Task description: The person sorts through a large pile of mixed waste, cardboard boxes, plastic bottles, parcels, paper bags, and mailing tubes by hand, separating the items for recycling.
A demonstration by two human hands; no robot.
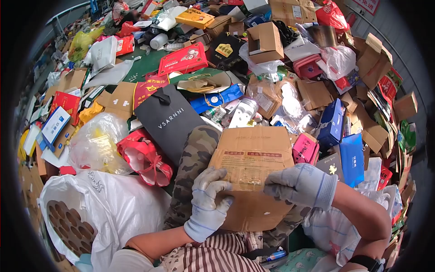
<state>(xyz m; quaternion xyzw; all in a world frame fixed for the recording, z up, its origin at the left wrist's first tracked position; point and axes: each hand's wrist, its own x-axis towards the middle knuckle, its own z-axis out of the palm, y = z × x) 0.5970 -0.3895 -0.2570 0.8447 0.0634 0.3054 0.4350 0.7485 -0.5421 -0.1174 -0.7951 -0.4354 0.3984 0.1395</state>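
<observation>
A flattened brown cardboard box [252,156] with red printed text rests on my lap, over my camouflage trouser leg [194,158]. My left hand [208,201], in a grey-white work glove, grips the cardboard's lower left edge with fingers curled over it. On the right side my right hand [301,183], gloved the same way, presses on the cardboard's edge with its fingers lying across the face. Both hands hold the same piece.
A heap of waste surrounds me: a black VSARNNI paper bag [168,119], a red bag [145,158], a white sack [104,204] with an egg tray, blue boxes [351,156], a pink box [304,148], a clear plastic bag [95,143], many cardboard boxes [265,41].
</observation>
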